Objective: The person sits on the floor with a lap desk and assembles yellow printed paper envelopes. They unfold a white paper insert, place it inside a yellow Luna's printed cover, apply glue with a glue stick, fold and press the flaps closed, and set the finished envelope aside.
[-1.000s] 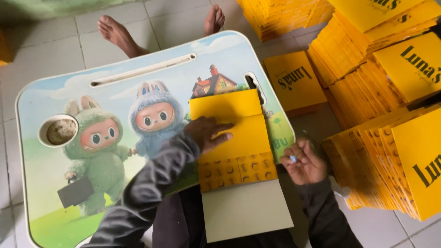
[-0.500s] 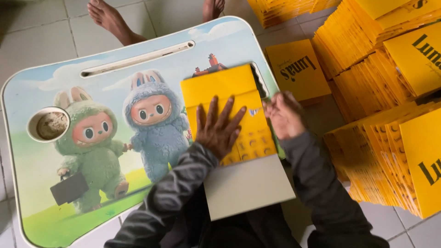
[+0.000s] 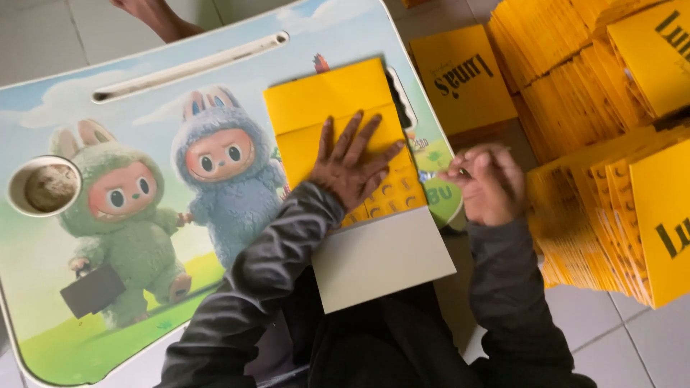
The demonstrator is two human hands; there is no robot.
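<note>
A yellow cardboard box blank (image 3: 338, 100) lies flat on the right part of a small lap table (image 3: 144, 237) printed with two cartoon creatures. Its grey inner flap (image 3: 381, 259) hangs over the near edge. My left hand (image 3: 352, 169) presses flat on the blank, fingers spread. My right hand (image 3: 485, 183) hovers just off the table's right edge beside the blank, fingers curled; whether it holds something small I cannot tell.
Tall stacks of flat yellow box blanks (image 3: 611, 179) fill the floor at the right, one loose blank (image 3: 460, 79) lying near the table. A round cup recess (image 3: 43, 187) sits at the table's left. A bare foot (image 3: 154, 14) shows beyond the far edge.
My left hand has spread flat on the blank. My right hand came up onto the blank's right edge, then drew back off to the right. The view has shifted closer.
</note>
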